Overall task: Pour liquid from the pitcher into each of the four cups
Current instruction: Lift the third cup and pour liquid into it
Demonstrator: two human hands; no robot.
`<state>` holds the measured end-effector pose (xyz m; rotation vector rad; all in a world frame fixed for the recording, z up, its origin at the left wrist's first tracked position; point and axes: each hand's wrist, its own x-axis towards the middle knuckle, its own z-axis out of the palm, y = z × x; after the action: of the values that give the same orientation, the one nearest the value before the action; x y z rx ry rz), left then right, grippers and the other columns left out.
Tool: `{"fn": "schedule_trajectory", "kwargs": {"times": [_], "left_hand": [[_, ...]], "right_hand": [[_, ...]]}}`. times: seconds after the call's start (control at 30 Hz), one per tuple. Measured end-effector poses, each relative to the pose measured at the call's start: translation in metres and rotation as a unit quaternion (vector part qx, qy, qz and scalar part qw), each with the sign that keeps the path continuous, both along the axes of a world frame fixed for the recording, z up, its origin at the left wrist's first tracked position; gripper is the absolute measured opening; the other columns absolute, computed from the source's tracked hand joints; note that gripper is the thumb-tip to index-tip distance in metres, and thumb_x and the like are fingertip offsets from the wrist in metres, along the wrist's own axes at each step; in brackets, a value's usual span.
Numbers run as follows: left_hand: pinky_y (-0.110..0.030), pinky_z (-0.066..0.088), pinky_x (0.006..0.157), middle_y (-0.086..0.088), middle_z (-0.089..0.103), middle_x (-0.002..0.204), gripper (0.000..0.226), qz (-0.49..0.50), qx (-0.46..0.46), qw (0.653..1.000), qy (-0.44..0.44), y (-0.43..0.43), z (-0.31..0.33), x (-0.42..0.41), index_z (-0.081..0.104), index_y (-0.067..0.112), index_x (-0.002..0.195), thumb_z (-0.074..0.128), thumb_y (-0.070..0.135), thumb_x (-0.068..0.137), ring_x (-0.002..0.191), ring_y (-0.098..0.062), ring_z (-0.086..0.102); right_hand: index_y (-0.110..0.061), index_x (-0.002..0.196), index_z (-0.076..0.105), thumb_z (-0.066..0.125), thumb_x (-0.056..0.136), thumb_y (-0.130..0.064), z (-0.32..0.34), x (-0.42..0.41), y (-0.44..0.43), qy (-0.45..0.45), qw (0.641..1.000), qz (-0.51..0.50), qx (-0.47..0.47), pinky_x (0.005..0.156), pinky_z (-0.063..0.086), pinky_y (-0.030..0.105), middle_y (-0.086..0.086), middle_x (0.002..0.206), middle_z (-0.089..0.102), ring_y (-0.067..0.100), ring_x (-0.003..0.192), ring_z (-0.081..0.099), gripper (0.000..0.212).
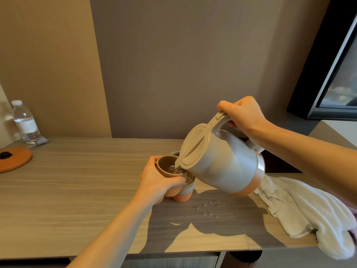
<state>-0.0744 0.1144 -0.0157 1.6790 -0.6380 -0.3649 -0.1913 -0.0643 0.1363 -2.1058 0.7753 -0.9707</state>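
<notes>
The right hand (pixel 244 115) is closed around the looped handle of a grey plastic pitcher with a beige lid and orange base band (pixel 222 163), holding it tilted steeply to the left with its spout lowered into a cup. The left hand (pixel 158 180) is wrapped around a grey cup with an orange rounded bottom (pixel 170 169), fingers curled across its near side and thumb on its far side; the cup is raised and leans slightly toward the spout, and clear liquid shows at its bottom. Just beside it to the right stands a second cup of the same make (pixel 186 190), upright on the surface, touching or nearly touching the held cup. The rim of a third cup (pixel 174 153) shows behind, largely hidden by the pitcher lid and the held cup; a fourth cannot be made out clearly. All rest on a wood-grain desk top (pixel 77 190). Scattered water droplets (pixel 209 208) lie on the desk just beyond the cups, below the pitcher. A crumpled white towel (pixel 301 209) lies at the right edge under the right forearm. Well apart at far left stand a clear plastic water bottle (pixel 25 122) and a flat orange round disc (pixel 15 159).
</notes>
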Motion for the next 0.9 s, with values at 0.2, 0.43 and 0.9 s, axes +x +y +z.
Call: {"fn": "schedule_trajectory", "kwargs": {"times": [0.2,0.43,0.9], "left_hand": [[-0.026,0.046,0.075,0.010,0.065,0.105,0.069,-0.007,-0.009,1.000,0.014,0.001,0.002,0.000,0.054,0.031,0.107,0.095,0.020,0.052,0.101,-0.008,0.059],[-0.024,0.045,0.073,0.010,0.065,0.104,0.067,-0.007,-0.012,1.000,0.021,0.002,0.001,0.001,0.054,0.032,0.104,0.095,0.019,0.053,0.099,-0.005,0.058],[-0.018,0.042,0.067,0.012,0.060,0.105,0.068,-0.004,-0.022,1.000,0.021,0.001,0.011,0.004,0.051,0.032,0.108,0.094,0.017,0.057,0.094,0.000,0.055]], "right_hand": [[-0.019,0.046,0.064,0.061,0.079,-0.032,-0.002,0.001,-0.001,-0.009,1.000,-0.004,0.011,0.068,0.054,0.037,-0.007,0.043,0.057,0.012,0.052,0.057,0.036],[-0.015,0.052,0.064,0.060,0.080,-0.032,-0.005,0.001,-0.002,-0.010,1.000,-0.016,0.025,0.067,0.053,0.035,0.000,0.053,0.060,0.014,0.055,0.058,0.034],[-0.007,0.066,0.058,0.061,0.081,-0.028,-0.019,-0.021,-0.006,-0.075,0.982,-0.026,0.173,0.045,0.034,0.021,0.004,0.055,0.048,0.009,0.043,0.041,0.026]]}}
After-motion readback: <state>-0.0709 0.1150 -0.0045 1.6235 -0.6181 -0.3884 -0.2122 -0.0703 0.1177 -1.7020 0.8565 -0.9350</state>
